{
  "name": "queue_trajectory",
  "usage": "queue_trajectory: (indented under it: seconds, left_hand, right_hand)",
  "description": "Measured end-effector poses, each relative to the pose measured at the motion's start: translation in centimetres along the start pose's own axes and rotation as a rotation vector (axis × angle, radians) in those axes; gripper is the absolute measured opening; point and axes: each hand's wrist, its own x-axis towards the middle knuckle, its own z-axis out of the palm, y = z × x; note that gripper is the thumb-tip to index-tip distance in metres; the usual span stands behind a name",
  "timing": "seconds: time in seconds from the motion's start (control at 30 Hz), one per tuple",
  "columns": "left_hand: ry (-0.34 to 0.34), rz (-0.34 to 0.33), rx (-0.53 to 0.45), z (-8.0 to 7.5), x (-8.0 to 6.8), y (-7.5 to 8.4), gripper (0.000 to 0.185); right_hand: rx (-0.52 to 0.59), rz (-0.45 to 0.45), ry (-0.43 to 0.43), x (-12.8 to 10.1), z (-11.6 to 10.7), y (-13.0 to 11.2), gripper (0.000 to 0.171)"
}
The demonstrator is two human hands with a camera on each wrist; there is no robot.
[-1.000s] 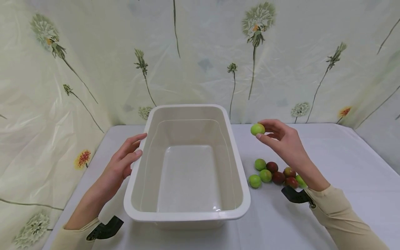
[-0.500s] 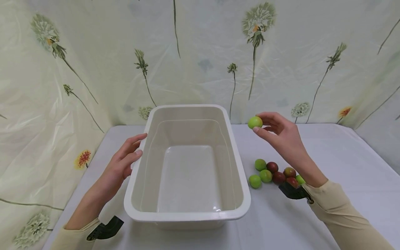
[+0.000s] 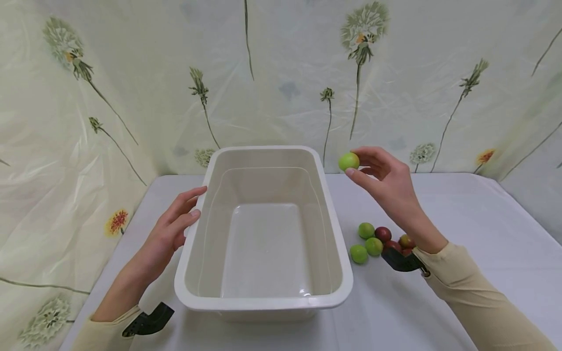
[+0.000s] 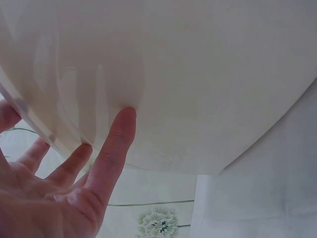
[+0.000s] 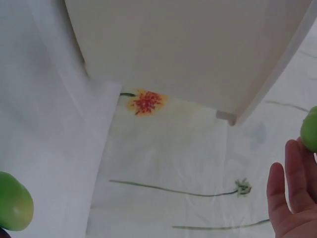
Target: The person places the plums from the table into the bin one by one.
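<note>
A green plum [image 3: 349, 162] is pinched between the thumb and fingertips of my right hand [image 3: 386, 183], raised beyond the right rim of a white plastic basin [image 3: 263, 303]. In the right wrist view the same plum [image 5: 310, 131] shows at the right edge above the fingers. My left hand [image 3: 164, 234] rests against the basin's left side. In the left wrist view its fairly straight fingers [image 4: 116, 144] touch the outer wall [image 4: 198, 89]. Nothing lies inside the basin. Several green plums [image 3: 373, 246] and red plums [image 3: 383, 234] lie on the table to its right, some hidden by my right wrist.
A white cloth covers the table [image 3: 483, 224]. Behind and beside it hangs a curtain [image 3: 281, 87] printed with dandelions. In the right wrist view a green plum [image 5: 16, 202] shows at the lower left.
My right hand, with the green plum in it, has risen and moved left toward the basin. The left hand and the basin have stayed in place.
</note>
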Motion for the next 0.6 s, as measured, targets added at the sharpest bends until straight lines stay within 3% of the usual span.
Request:
queue_trajectory:
  seconds: [0.27, 0.6]
  left_hand:
    - [0.0, 0.003, 0.004, 0.0, 0.0, 0.0, 0.046]
    - [0.001, -0.006, 0.01, 0.0, 0.0, 0.0, 0.046]
  right_hand:
    - [0.07, -0.054, -0.039, 0.9, 1.3, -0.9, 0.034]
    - [0.062, -0.094, -0.103, 1.5, 2.9, -2.1, 0.035]
